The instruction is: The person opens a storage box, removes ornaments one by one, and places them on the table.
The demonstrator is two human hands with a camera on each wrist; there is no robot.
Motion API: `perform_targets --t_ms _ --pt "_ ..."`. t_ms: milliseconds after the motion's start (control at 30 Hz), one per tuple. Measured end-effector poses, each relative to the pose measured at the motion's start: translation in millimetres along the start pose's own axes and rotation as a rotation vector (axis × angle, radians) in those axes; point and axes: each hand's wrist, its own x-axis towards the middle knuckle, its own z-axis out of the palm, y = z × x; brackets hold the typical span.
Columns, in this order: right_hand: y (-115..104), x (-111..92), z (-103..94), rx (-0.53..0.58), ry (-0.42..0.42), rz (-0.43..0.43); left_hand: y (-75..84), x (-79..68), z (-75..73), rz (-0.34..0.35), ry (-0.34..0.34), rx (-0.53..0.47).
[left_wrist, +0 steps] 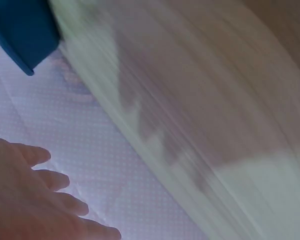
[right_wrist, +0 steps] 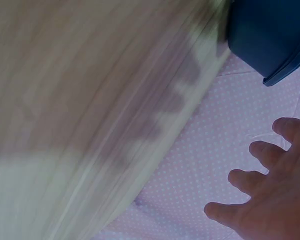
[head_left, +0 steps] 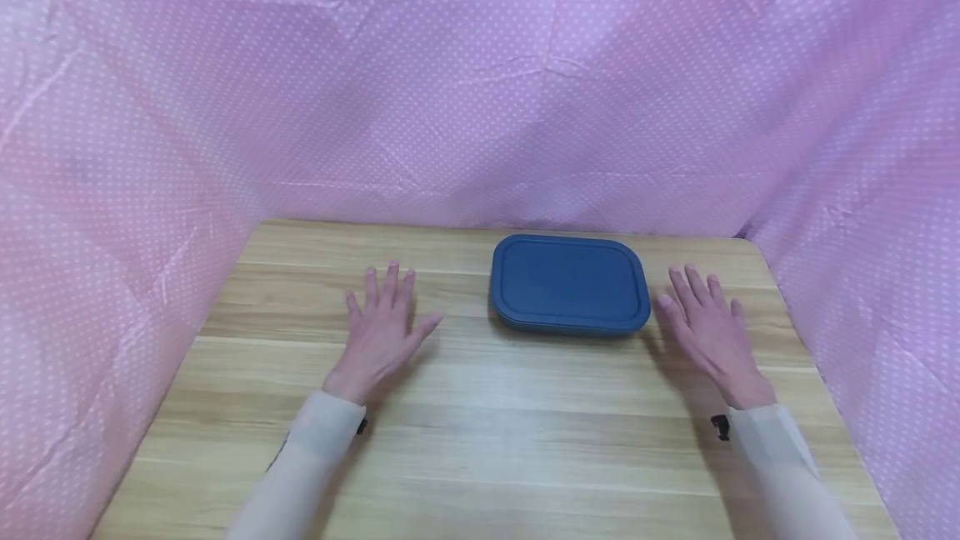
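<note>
A dark blue rectangular container with a lid [head_left: 570, 283] sits near the table's far edge, right of the middle. To its left, my left hand [head_left: 381, 338] is spread with straight fingers, a wide gap from the container. My right hand [head_left: 711, 336] is held just off the container's right side, fingers spread, the thumb close to its corner. Neither hand holds anything. Both wrist views show shadows of fingers on the wood, and the container's side [left_wrist: 27, 32] appears in the upper corner, also as a blue wall [right_wrist: 262, 37] in the right one.
The wooden table [head_left: 480, 440] has light grain and rounded far corners. Pink cloth with white dots [head_left: 480, 90] hangs behind it and along both sides. Pale sleeves cover the forearms, with a small dark device [head_left: 721, 427] at the right wrist.
</note>
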Motion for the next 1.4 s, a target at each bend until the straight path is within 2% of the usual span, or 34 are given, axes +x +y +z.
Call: perform_targets --t_ms 267,533,833,1133,1400 --pt "-9.7 2.6 3.2 0.076 0.022 -0.024 12.9 7.2 3.2 -0.014 -0.002 -0.102" --pt "-16.9 6.1 12.7 0.229 0.06 -0.046 28.9 14.4 7.6 -0.041 0.01 -0.258" --pt "-26.8 8.8 19.4 0.348 0.066 0.011 47.6 23.1 12.9 -0.046 0.025 -0.52" --pt "-31.9 10.5 24.8 0.419 0.082 0.079 57.3 32.2 24.3 -0.106 0.028 -0.69" --pt "-31.9 14.4 29.5 0.459 0.105 0.105 67.1 41.9 36.9 -0.111 0.057 -0.86"
